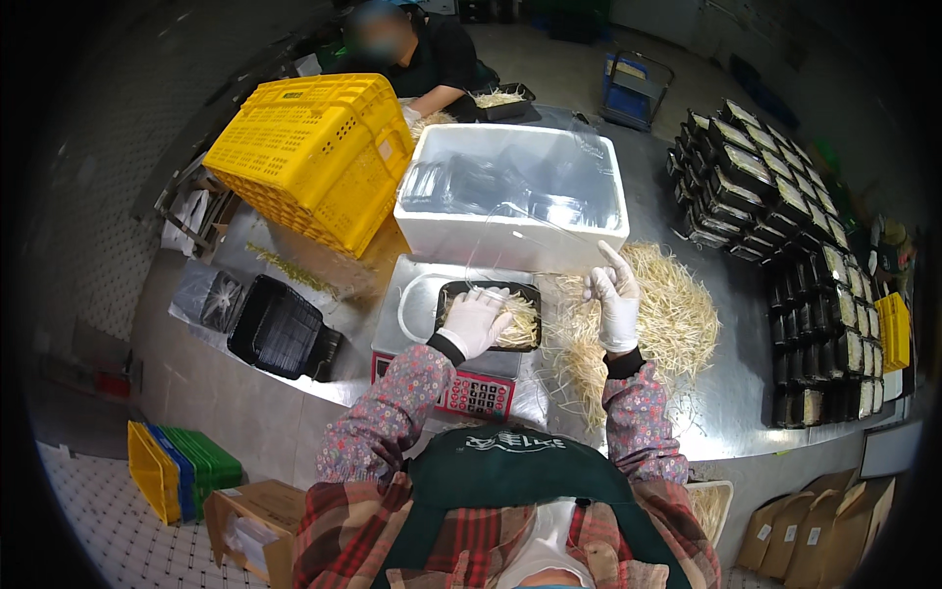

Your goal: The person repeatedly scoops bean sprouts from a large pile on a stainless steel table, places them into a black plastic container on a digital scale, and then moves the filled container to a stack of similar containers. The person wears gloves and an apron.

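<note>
My left hand (475, 320), in a white glove, lies on pale bean sprouts (517, 322) in a black plastic tray (536, 342). Its fingers are stretched out over the sprouts rather than wrapped round them. The tray rests on a digital scale (393, 339) with a red keypad panel. To the right, above a loose heap of sprouts (677, 309), my gloved right hand (616, 302) is raised, index finger up and the others curled. It seems to pinch a clear plastic lid (530, 218), whose thin outline reaches over the front of a white foam box.
Clear lids fill the white foam box (510, 242) behind the scale. A yellow crate (294, 147) stands beside it. Empty black trays (277, 329) lie left; packed trays (760, 172) are stacked right. Across the table, a co-worker's gloved hand (410, 115) is near sprouts.
</note>
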{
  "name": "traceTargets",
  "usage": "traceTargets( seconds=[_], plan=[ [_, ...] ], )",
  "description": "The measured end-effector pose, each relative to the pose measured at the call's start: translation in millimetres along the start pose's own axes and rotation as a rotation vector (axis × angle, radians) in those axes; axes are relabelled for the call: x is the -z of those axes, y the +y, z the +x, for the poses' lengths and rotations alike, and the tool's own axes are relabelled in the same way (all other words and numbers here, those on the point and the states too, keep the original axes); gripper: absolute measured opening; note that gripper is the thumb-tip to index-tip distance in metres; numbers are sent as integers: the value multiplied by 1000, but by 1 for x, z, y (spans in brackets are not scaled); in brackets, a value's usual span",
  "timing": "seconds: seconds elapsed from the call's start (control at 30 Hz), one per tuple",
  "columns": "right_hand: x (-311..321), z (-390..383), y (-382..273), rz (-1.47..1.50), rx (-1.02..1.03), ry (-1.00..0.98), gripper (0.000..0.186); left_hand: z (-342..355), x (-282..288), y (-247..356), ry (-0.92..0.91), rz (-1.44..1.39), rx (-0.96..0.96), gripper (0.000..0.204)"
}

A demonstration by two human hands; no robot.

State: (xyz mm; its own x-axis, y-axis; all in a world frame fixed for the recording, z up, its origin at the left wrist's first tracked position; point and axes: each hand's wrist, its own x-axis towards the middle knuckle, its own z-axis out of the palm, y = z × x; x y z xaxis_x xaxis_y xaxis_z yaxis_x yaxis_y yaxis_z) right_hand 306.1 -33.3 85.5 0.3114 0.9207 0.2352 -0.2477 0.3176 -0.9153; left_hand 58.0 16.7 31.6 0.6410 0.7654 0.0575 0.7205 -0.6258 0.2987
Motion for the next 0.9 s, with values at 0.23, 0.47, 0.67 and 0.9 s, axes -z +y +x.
traceTargets(
  seconds=[0.23, 0.47, 0.67, 0.9],
  plan=[
    [-4, -6, -6, 29, -58, 13, 48, -5, 3, 0, 50, -66, -17, 60],
    [-13, -17, -12, 33, -79, -58, 51, -32, 32, -23, 607, -918, 62, 53],
    [-10, -43, 22, -160, -217, -260, 46, -67, 47, 0, 428, -1345, 216, 40],
    [-1, -19, 77, -921, 118, -155, 27, -22, 22, -12, 721, -584, 205, 13]
  ],
)
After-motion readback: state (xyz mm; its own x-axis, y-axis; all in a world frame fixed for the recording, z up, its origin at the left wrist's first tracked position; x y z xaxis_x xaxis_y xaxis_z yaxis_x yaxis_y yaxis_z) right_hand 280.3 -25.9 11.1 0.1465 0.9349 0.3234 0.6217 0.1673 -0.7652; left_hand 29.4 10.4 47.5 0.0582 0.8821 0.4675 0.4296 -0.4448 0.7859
